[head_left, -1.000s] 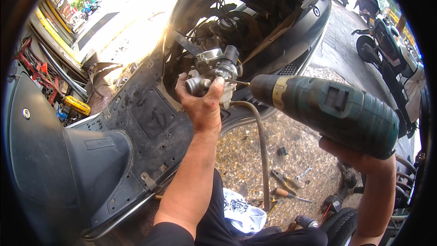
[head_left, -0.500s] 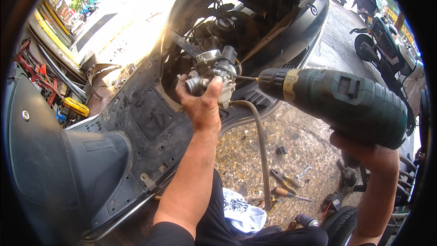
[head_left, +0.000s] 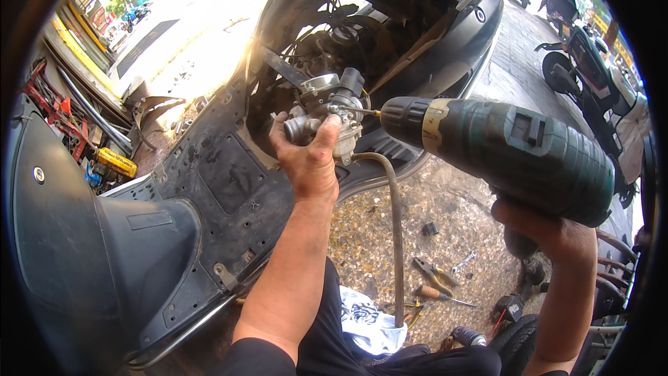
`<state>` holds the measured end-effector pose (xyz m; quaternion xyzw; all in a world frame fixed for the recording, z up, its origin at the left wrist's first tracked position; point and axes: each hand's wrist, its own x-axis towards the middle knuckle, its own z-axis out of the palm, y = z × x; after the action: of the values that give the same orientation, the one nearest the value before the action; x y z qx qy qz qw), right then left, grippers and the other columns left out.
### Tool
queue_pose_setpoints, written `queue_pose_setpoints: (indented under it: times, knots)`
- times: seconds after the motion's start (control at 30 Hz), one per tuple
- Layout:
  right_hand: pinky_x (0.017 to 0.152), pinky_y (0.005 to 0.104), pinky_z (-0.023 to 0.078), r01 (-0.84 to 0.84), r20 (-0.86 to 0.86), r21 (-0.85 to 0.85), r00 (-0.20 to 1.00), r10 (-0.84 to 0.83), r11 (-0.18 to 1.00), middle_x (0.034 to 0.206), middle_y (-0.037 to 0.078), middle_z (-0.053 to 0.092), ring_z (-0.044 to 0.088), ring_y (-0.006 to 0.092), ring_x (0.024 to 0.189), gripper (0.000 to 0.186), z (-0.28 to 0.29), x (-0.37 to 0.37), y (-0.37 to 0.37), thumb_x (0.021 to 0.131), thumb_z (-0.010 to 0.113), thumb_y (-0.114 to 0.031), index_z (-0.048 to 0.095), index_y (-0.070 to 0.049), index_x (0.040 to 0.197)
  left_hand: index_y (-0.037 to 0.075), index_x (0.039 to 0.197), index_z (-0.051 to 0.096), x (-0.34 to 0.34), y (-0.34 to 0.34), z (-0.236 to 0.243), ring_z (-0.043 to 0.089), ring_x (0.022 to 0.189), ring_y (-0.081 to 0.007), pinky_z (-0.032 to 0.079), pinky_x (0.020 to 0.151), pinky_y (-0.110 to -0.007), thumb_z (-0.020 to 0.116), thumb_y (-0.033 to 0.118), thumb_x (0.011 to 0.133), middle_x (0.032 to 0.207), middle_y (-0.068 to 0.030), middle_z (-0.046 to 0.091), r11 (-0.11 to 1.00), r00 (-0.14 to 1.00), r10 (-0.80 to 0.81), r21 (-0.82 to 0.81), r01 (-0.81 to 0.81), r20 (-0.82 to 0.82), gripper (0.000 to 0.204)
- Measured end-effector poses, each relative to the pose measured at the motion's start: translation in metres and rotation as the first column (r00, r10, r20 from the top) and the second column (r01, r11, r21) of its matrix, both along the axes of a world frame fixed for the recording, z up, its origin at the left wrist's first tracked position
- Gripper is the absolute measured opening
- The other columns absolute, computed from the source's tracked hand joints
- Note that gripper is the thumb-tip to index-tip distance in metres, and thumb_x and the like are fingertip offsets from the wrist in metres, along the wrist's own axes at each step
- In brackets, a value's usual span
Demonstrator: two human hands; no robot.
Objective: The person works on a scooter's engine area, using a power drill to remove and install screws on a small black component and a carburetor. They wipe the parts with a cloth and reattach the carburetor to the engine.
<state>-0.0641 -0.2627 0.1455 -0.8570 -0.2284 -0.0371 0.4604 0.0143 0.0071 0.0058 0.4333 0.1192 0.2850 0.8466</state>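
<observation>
My left hand point(head_left: 306, 157) is closed round a metal carburetor point(head_left: 346, 141), thumb on its front and fingers about its side spout. A round silver mouth and a black cylindrical part top the carburetor. From its lower side a brown rubber hose point(head_left: 396, 237) curves down toward the ground. My right hand point(head_left: 546, 226) grips the handle of a dark green cordless drill point(head_left: 515, 150) with a black and tan front. The drill points left, and its thin bit point(head_left: 362, 111) reaches the carburetor's upper front, just above my left thumb. The exact contact point is too small to make out.
A scooter body point(head_left: 229, 167) with an open engine bay point(head_left: 390, 42) lies beyond my left arm. On the pebbled ground are pliers point(head_left: 435, 276), a screwdriver point(head_left: 445, 296), a wrench point(head_left: 464, 261) and a spray can point(head_left: 467, 336). A white cloth point(head_left: 369, 327) rests by my leg. Motorbikes point(head_left: 591, 76) stand at right.
The drill has moved left and slightly up, bringing its bit from the carburetor's right side onto its upper front. My right hand went along; my left hand and the carburetor stayed nearly still.
</observation>
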Motion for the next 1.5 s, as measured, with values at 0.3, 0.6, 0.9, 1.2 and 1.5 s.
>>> queue_pose_setpoints:
  times: [0.3,0.6,0.9,1.2,1.5]
  knots:
    - [0.087,0.0347,0.057,0.072,-0.114,0.022,0.991,-0.069,0.997,0.109,0.01,0.073,0.071,0.0217,0.097,0.05,0.0,-0.001,0.005,0.074,0.085,-0.008,0.066,-0.005,0.119,-0.001,0.142,0.024,0.0,0.002,0.0,0.053,0.088,-0.01,0.049,0.086,-0.026,0.08,0.001,0.072,0.099,-0.0013,0.051,1.0,1.0,-0.016,-0.001,0.016,0.009,0.09]
    - [0.085,0.0342,0.053,0.201,-0.297,-0.002,0.935,-0.193,0.98,0.105,0.007,0.071,0.066,0.0187,0.093,0.052,0.009,0.0,0.008,0.072,0.086,-0.01,0.065,-0.005,0.12,-0.001,0.143,0.024,-0.001,0.001,0.0,0.053,0.096,-0.0129,0.049,0.089,-0.029,0.082,0.003,0.071,0.107,-0.0056,0.051,0.997,0.999,0.025,0.078,-0.029,0.043,0.092]
    - [0.086,0.0336,0.051,0.198,-0.397,0.138,0.909,-0.129,0.97,0.099,0.002,0.067,0.061,0.0163,0.091,0.055,0.001,0.008,0.001,0.069,0.087,-0.008,0.065,-0.006,0.119,-0.002,0.14,0.027,-0.002,-0.002,0.005,0.057,0.087,-0.0125,0.053,0.079,-0.026,0.08,-0.001,0.07,0.106,-0.0074,0.054,0.986,0.991,0.06,0.15,-0.077,0.12,0.087]
    - [0.084,0.034,0.052,0.2,-0.445,0.204,0.891,-0.091,0.958,0.099,0.003,0.067,0.061,0.0171,0.091,0.059,-0.004,0.01,-0.005,0.067,0.09,-0.012,0.064,-0.007,0.12,-0.002,0.138,0.029,-0.002,-0.001,0.002,0.056,0.086,-0.012,0.053,0.077,-0.026,0.08,0.003,0.069,0.104,-0.0073,0.054,0.976,0.994,0.063,0.204,-0.08,0.088,0.086]
    - [0.084,0.0344,0.052,0.154,-0.385,0.135,0.918,-0.092,0.979,0.1,0.004,0.068,0.062,0.0175,0.091,0.056,-0.002,0.01,-0.002,0.07,0.087,-0.008,0.064,-0.007,0.12,-0.002,0.137,0.029,-0.001,-0.002,0.002,0.057,0.084,-0.0123,0.053,0.074,-0.026,0.079,0.001,0.069,0.104,-0.0078,0.054,0.969,0.995,0.075,0.23,-0.09,0.072,0.085]
